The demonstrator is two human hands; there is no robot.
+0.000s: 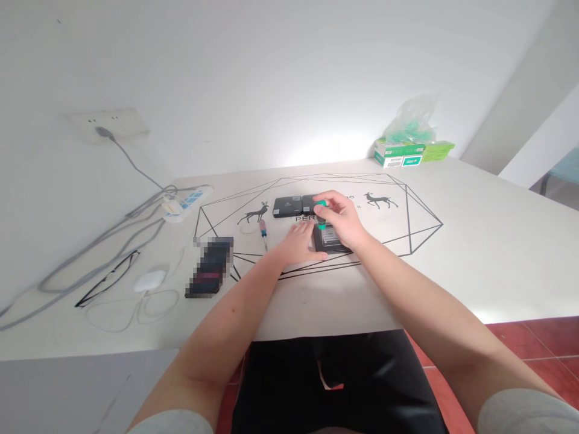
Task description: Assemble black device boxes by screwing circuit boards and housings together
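Centre frame, right hand (pixel 342 220) pinches a screwdriver (pixel 321 213) upright on a black box (pixel 327 240). Left hand (pixel 300 245), fingers flat, steadies it.

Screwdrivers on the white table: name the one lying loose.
The small red-handled screwdriver, flat on the table left of the left hand, untouched. The green-handled screwdriver is gripped upright in the right hand over a flat black device.

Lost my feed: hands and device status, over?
Right hand gripping green screwdriver, upright on black device. Left hand flat beside it. Second screwdriver lies apart, to the left.
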